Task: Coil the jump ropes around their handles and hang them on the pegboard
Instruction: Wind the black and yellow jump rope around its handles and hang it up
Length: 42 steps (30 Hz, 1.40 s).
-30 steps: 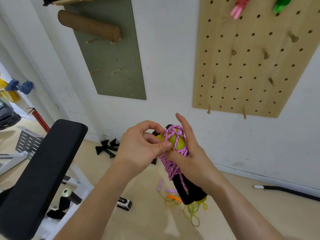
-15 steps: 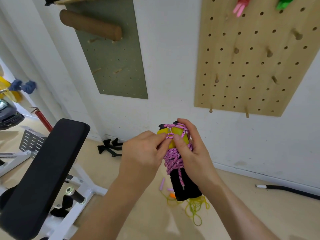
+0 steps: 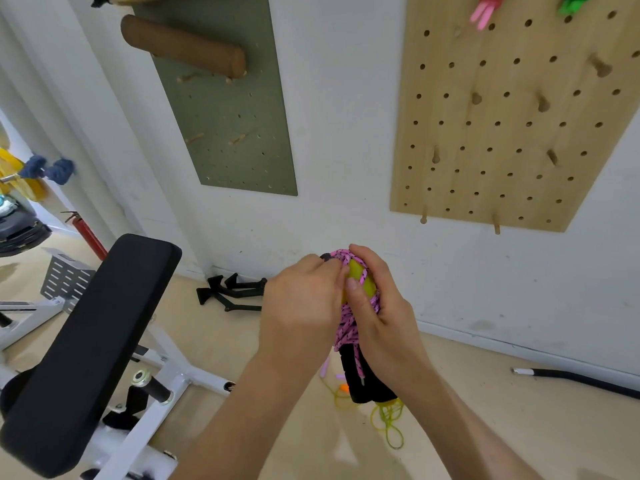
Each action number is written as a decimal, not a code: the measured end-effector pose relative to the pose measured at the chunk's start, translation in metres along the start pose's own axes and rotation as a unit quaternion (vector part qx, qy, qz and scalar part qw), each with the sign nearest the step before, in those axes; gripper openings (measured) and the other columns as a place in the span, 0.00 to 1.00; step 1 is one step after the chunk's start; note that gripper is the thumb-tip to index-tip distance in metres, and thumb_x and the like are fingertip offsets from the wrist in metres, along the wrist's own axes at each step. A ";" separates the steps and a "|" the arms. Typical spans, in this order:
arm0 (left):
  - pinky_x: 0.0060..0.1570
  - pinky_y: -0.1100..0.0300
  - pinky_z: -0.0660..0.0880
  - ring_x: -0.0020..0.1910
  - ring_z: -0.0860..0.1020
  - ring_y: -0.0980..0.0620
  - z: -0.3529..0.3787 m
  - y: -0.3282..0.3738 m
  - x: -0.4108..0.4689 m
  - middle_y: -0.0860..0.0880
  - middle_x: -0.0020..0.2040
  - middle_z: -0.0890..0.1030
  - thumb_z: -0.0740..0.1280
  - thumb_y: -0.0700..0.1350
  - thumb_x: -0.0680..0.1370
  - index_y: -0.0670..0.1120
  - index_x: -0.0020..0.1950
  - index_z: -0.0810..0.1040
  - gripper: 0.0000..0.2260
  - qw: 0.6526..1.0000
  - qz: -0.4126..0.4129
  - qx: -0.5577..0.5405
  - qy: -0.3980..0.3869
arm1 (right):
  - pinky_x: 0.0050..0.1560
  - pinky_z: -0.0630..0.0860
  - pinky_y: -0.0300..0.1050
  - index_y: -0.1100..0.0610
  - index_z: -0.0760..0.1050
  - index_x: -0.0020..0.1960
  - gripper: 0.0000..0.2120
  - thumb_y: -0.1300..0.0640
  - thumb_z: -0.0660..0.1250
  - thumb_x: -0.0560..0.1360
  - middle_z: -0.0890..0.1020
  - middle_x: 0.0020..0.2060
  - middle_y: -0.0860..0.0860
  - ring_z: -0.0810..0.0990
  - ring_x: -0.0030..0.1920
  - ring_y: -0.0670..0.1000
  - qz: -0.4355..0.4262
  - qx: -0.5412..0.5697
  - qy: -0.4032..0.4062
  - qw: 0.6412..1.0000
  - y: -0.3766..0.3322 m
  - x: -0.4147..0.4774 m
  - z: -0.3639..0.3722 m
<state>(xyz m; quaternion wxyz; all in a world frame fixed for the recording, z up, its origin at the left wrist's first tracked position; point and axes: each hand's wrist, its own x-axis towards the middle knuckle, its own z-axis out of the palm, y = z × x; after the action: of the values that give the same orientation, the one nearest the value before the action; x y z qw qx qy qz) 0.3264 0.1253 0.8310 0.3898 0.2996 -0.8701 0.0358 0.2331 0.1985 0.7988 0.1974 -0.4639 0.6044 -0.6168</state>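
A pink speckled jump rope [image 3: 348, 327] is coiled around its black handles [image 3: 360, 382], which have yellow-green tops [image 3: 362, 277]. My right hand [image 3: 384, 317] wraps around the bundle with the thumb pressed on the yellow part. My left hand [image 3: 304, 306] pinches the rope at the top of the bundle, hiding the rope end. The wooden pegboard [image 3: 512, 133] with several pegs hangs on the wall up and to the right. Pink handles [image 3: 483, 10] and a green item [image 3: 571, 3] hang at its top edge. A yellow-green rope [image 3: 388, 424] lies on the floor below my hands.
A black padded bench [image 3: 86, 341] on a white frame stands at the left. A green pegboard [image 3: 225, 109] holds a brown roller [image 3: 183, 45]. Black push-up handles [image 3: 232, 292] lie by the wall. A black bar [image 3: 575, 377] lies on the floor at the right.
Both hands with the bundle have risen slightly toward the wall. My left hand has closed in over the top of the bundle, and my right hand's fingers have curled around it.
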 end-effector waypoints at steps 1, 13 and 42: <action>0.23 0.60 0.65 0.25 0.72 0.53 0.001 0.000 -0.002 0.52 0.29 0.73 0.62 0.47 0.76 0.48 0.35 0.78 0.11 1.000 0.003 -0.017 -0.011 | 0.55 0.76 0.44 0.32 0.66 0.63 0.15 0.49 0.58 0.81 0.78 0.52 0.31 0.79 0.53 0.38 0.000 -0.003 0.001 1.000 0.001 0.000 0.000; 0.28 0.63 0.76 0.25 0.78 0.50 -0.007 -0.016 0.016 0.50 0.29 0.74 0.72 0.37 0.72 0.46 0.48 0.83 0.07 0.843 -0.303 -0.419 -0.152 | 0.51 0.78 0.51 0.35 0.65 0.66 0.17 0.51 0.57 0.81 0.82 0.53 0.41 0.82 0.51 0.45 -0.031 -0.051 -0.034 0.998 0.006 -0.007 -0.005; 0.32 0.66 0.70 0.30 0.72 0.58 -0.012 -0.080 0.042 0.51 0.32 0.76 0.77 0.45 0.67 0.46 0.38 0.80 0.07 0.697 -0.192 -0.503 -0.473 | 0.57 0.77 0.45 0.32 0.69 0.61 0.24 0.54 0.72 0.73 0.80 0.53 0.39 0.80 0.53 0.42 0.057 -0.083 -0.272 0.957 -0.009 0.008 -0.041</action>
<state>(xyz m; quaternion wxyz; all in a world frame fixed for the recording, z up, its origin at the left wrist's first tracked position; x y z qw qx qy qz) 0.3564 0.0433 0.8548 0.0175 0.1964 -0.7515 -0.6296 0.1988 0.2164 0.8167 0.3499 -0.5935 0.6022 -0.4033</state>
